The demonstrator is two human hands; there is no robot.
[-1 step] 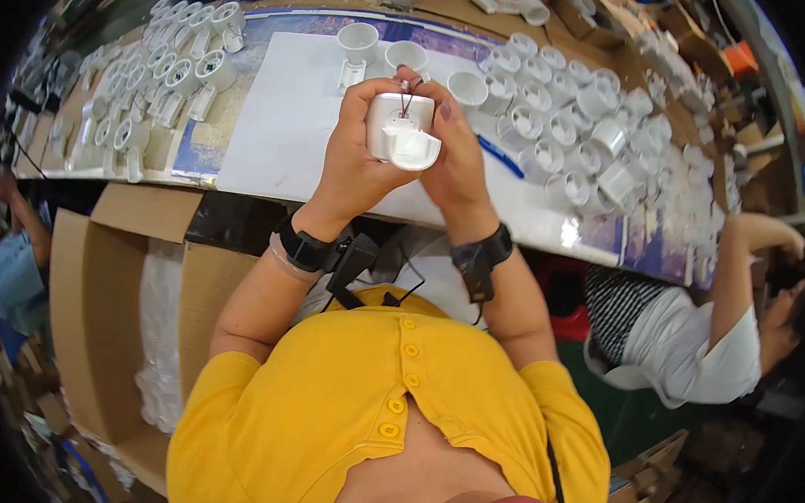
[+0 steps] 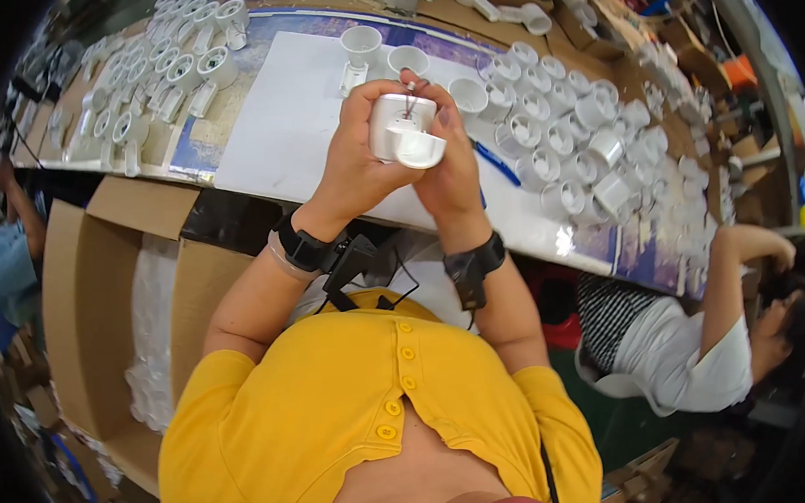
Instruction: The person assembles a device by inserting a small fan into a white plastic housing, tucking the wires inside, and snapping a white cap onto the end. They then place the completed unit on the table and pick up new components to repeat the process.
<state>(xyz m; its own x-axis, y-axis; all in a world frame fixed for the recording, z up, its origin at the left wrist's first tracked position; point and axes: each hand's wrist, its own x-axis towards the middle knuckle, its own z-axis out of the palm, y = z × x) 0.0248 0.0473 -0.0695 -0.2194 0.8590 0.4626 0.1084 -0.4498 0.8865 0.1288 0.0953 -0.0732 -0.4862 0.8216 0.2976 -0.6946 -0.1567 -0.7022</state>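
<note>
The white plastic housing (image 2: 401, 122) sits directly between the two palms, raised over the table edge: the left hand (image 2: 357, 157) clasps its left side, thumb laid along the near end, while the right hand (image 2: 454, 175) closes on its right side, so neither is nearer. Its long axis runs roughly away from the body, the rounded cup-shaped end (image 2: 421, 149) toward the wrists and slanting a little to the right hand; thin dark and reddish wires (image 2: 410, 102) come out beside the right fingertips. Beneath and left of the left hand spreads a white sheet (image 2: 266, 121); just beyond both hands stand open white cups (image 2: 361, 42). A blue pen-like tool (image 2: 497, 163) lies right of the right hand, with a crowd of white cylindrical housings (image 2: 561, 136) past it. Farther left of the left hand are rows of white lamp-like units (image 2: 184, 73); below them, an open cardboard box (image 2: 79, 317). A co-worker (image 2: 690, 354) sits well to the right.
</note>
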